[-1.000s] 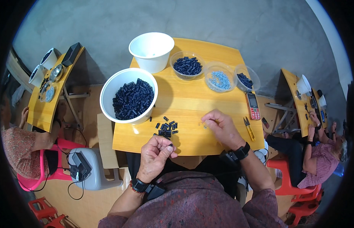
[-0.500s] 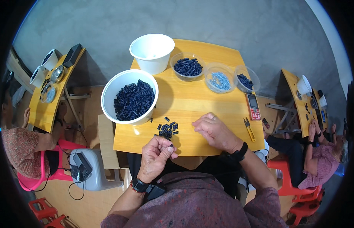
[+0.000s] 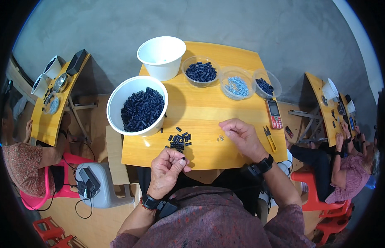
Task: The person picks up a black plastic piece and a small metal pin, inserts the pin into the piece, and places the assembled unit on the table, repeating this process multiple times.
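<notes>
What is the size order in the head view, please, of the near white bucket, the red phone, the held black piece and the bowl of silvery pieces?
1. Near white bucket
2. Bowl of silvery pieces
3. Red phone
4. Held black piece, partly hidden

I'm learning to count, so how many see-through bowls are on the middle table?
3, side by side: the left bowl holds dark pieces, the middle bowl bluish ones, and the right bowl, behind the phone, more dark pieces.

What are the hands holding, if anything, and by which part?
Left hand: a small dark piece, pinched behind its exposed end. Right hand: cannot tell.
</notes>
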`<state>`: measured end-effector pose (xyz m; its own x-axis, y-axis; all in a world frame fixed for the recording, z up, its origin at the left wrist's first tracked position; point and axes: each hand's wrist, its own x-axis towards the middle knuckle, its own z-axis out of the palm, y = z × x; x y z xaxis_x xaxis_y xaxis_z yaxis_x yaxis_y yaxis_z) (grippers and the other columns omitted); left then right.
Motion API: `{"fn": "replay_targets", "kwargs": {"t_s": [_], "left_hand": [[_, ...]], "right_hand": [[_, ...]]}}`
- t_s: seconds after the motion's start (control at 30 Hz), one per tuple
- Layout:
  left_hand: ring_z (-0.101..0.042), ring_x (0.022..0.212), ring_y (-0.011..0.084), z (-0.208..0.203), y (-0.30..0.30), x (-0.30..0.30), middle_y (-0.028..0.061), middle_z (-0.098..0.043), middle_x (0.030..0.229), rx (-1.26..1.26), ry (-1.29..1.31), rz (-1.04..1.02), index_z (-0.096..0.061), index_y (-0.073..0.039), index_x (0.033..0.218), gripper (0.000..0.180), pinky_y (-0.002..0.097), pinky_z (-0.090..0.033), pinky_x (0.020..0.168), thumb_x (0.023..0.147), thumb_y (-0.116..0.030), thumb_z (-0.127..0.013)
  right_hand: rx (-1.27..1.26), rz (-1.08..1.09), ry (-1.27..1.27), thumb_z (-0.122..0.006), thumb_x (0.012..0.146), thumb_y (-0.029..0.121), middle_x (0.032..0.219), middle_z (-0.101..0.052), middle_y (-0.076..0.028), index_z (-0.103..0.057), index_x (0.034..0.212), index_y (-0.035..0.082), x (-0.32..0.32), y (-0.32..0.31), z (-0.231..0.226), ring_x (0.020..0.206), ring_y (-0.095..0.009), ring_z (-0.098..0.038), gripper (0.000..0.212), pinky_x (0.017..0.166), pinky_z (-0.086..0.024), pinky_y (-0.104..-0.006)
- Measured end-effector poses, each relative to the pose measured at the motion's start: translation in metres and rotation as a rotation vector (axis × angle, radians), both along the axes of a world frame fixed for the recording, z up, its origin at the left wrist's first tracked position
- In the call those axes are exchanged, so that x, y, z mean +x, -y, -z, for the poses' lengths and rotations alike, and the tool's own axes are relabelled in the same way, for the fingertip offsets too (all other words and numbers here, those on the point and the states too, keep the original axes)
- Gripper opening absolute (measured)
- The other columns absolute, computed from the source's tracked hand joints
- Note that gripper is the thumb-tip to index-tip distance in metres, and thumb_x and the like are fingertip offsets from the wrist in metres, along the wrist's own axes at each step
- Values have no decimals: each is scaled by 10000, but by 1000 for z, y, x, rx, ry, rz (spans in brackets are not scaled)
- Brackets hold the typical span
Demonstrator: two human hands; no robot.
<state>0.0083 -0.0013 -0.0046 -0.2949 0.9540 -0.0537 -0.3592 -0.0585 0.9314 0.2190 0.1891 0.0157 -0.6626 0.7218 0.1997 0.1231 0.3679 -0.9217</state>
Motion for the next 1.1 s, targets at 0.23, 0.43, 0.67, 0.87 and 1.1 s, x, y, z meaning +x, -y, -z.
{"fn": "replay_targets", "kwargs": {"t_s": [0.23,0.43,0.67,0.87,1.1], "left_hand": [[-667,778,131,-1,2,-1,86,-670,910,-2,19,-3,-559,10,1034,69,263,-563,742,968,18,-575],[-678,782,153,2,2,0,97,-677,918,-24,-3,-25,-573,14,1059,113,274,-571,750,965,-37,-612],[-684,804,144,-3,1,-2,107,-688,948,-36,8,-28,-572,27,1079,111,261,-568,744,969,9,-578],[-672,777,127,-2,2,-4,96,-689,925,9,79,-35,-585,27,1070,112,250,-564,731,962,-3,-599],[-635,723,96,-1,2,-2,69,-678,890,8,66,-72,-607,18,1034,85,220,-539,682,956,-13,-619]], "right_hand": [[148,-64,171,-605,907,-37,1021,-656,-86,-636,999,6,-2,6,0,935,-166,-624,106,836,-487,-275],[154,-19,37,-638,866,-49,880,-643,-75,-656,960,5,-16,22,-19,807,-159,-619,110,724,-496,-270],[-248,-79,-120,-672,890,-4,908,-697,-51,-702,980,-13,-57,66,-22,832,-87,-640,96,741,-519,-241],[-326,-104,-109,-690,891,15,914,-719,-67,-707,981,-28,-70,74,-14,830,-96,-669,102,748,-539,-229],[-250,-154,-121,-671,896,3,952,-681,-83,-709,998,-35,-73,76,-8,828,-110,-660,115,738,-539,-244]]}}
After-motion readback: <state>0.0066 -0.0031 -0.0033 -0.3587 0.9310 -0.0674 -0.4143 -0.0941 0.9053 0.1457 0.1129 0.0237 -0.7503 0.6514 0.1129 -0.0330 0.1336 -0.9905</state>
